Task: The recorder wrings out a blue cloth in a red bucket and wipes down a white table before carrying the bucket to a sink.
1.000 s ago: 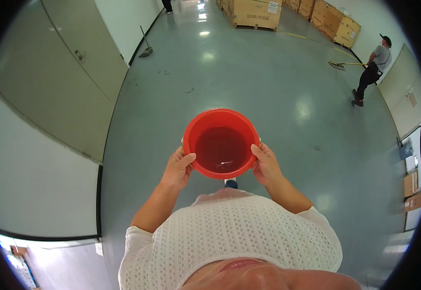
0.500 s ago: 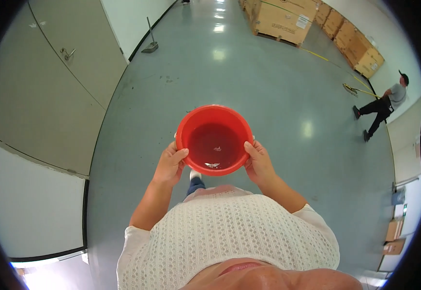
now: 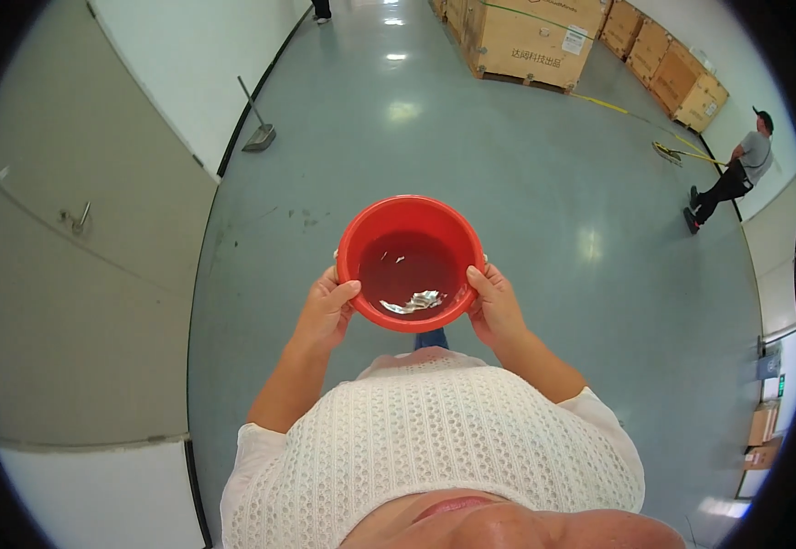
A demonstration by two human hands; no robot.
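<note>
In front of my body I carry a round red bucket [image 3: 411,204], held up off the floor. Liquid [image 3: 403,274] stands inside it, with bright reflections on its surface. My left hand [image 3: 328,302] grips the left side, its thumb over the rim. On the opposite side my right hand [image 3: 494,297] is closed in the same way, thumb on the rim. The fingers of both hands are mostly hidden behind the bucket's outer wall.
Along the left runs a wall with a grey door [image 3: 78,274]; a long-handled dustpan [image 3: 259,137] stands farther on. Ahead are large wooden crates [image 3: 535,46]. At right a person [image 3: 750,165] holds a yellow-handled mop [image 3: 668,154]. Another person's legs [image 3: 322,11] show far off.
I have moved forward across the floor with the bucket; the door and dustpan sit nearer. Reflections in the liquid have shifted. The person at right has changed stance, legs closer together.
</note>
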